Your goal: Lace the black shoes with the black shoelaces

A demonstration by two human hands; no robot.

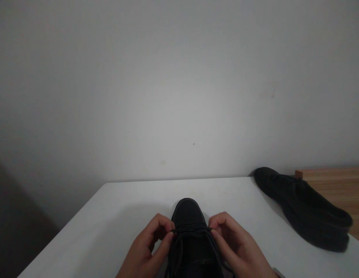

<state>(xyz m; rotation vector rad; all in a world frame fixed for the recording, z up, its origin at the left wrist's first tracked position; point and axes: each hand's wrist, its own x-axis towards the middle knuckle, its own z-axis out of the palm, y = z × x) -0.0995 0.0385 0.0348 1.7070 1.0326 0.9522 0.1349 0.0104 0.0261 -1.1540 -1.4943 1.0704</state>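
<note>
At the near edge of the white bench (124, 208), a black shoe (188, 210) sits toe pointing away, between both hands. The left hand (146, 251) and right hand (237, 247) each have fingers pinched narrow on the black lace (191, 230), stretched taut across the eyelets. Even tension from both sides would likely seat it flat. A second black shoe (307, 208) lies well apart, at right.

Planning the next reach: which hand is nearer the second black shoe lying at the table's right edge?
Right. The right hand pinches the lace of the black shoe in front, on the side toward the second black shoe; the left hand sits across it, farther away.
</note>
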